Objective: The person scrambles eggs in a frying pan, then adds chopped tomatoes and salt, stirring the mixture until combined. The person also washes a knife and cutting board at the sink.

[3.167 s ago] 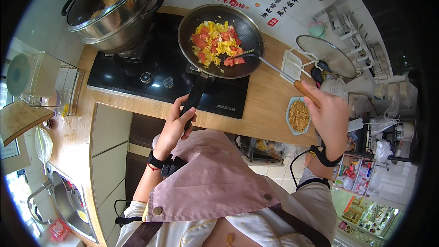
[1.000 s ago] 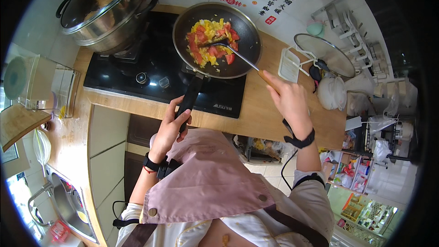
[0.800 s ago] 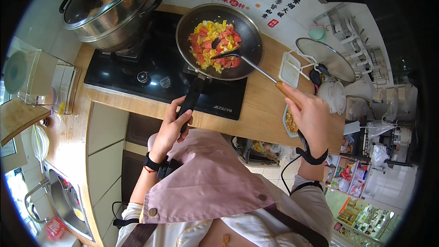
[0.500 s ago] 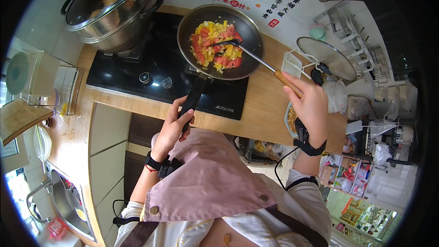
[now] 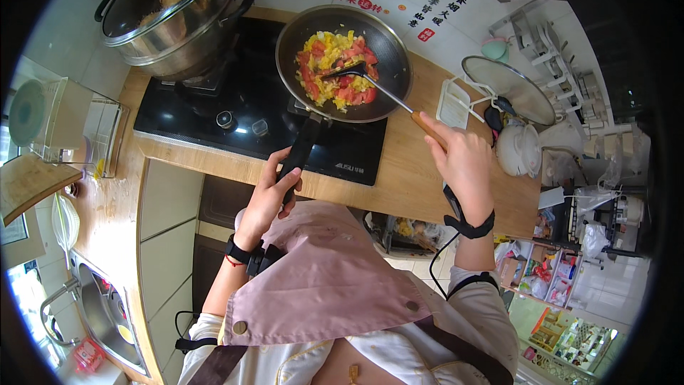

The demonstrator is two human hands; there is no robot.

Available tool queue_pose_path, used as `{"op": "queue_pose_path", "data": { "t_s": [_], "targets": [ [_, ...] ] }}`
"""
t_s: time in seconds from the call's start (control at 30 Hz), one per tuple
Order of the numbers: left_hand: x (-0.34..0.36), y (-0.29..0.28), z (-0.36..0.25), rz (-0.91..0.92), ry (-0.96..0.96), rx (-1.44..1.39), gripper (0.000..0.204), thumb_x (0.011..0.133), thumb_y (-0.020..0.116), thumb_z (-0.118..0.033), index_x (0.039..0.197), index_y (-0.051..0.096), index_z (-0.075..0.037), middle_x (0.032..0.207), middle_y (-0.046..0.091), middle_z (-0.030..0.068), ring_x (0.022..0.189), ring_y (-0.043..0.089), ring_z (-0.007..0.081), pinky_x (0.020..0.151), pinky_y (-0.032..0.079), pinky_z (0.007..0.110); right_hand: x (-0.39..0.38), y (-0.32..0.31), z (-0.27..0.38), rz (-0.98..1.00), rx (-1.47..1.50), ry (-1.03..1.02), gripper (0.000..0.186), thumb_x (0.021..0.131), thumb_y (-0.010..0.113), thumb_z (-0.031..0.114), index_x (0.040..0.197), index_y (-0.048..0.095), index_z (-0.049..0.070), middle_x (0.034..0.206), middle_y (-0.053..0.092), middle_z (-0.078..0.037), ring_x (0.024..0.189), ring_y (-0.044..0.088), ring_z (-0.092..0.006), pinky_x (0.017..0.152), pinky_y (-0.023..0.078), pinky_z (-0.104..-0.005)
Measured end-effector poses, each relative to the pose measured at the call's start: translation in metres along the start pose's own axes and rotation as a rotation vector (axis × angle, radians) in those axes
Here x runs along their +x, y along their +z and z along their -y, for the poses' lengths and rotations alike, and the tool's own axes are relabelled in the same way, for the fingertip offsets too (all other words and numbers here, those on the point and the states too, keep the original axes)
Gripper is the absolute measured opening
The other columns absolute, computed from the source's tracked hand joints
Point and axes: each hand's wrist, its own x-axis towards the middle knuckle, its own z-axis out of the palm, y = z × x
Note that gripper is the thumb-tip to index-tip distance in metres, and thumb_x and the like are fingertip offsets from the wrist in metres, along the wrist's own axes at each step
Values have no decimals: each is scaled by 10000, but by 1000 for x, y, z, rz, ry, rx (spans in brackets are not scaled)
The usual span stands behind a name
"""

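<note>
A dark frying pan (image 5: 388, 78) sits on the right side of the black gas stove (image 5: 192, 117). Inside it lies a mix of yellow scrambled egg and red tomato pieces (image 5: 329, 53). My left hand (image 5: 274, 184) is wrapped round the pan's black handle (image 5: 303, 146), which points toward me. In my right hand (image 5: 462, 164) is a spatula (image 5: 388, 93) with a wooden grip, metal shaft and black head. The head rests among the egg and tomato, near the middle of the pan.
A large steamer pot (image 5: 178, 43) with a glass lid stands at the stove's left. On the right, a glass lid (image 5: 509, 89) leans in a white rack beside a white lidded pot (image 5: 519, 150). A sink (image 5: 107, 314) is at the lower left.
My right hand has moved left and slightly down with the spatula, and its head has shifted a little left in the food. The left hand and the pan have barely moved.
</note>
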Motion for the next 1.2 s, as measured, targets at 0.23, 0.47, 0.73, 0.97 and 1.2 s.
{"op": "queue_pose_path", "data": {
  "t_s": [0.23, 0.47, 0.73, 0.97, 1.2],
  "targets": [
    [0, 0, 0, 6, 5, -4, 458, 989, 509, -222, 1418, 365, -154, 808, 533, 23, 480, 426, 64, 402, 281, 207, 2, 4, 4, 8, 12, -29, 324, 828, 688, 204, 1150, 697, 238, 636, 629, -119, 590, 621, -317, 551, 478, -423],
    [0, 0, 0, 7, 15, -8, 452, 991, 505, -218, 1416, 368, -149, 807, 532, 23, 474, 422, 62, 400, 279, 204, 5, 6, 2, -47, 100, -71, 320, 828, 692, 223, 1147, 697, 241, 639, 635, -121, 588, 622, -324, 545, 482, -428],
    [1, -1, 2, 12, 9, -7, 444, 990, 502, -212, 1409, 371, -147, 805, 532, 23, 470, 421, 63, 394, 273, 204, 14, 5, 14, -20, 193, -13, 331, 840, 687, 237, 1171, 688, 231, 752, 656, -169, 610, 614, -345, 571, 485, -407],
    [4, -2, 4, 15, 19, -49, 480, 984, 529, -187, 1420, 335, -132, 770, 532, 34, 430, 411, 75, 365, 265, 231, 16, 14, 11, 50, 125, 16, 352, 837, 689, 231, 1188, 677, 231, 873, 689, -123, 670, 643, -330, 608, 512, -397],
    [1, -1, 3, 8, 9, -8, 459, 988, 508, -216, 1418, 360, -151, 813, 533, 25, 468, 420, 65, 393, 272, 207, 25, 13, 7, 71, 160, -72, 350, 849, 679, 233, 1199, 670, 224, 909, 694, -124, 706, 653, -326, 632, 520, -394]
  ]
}}
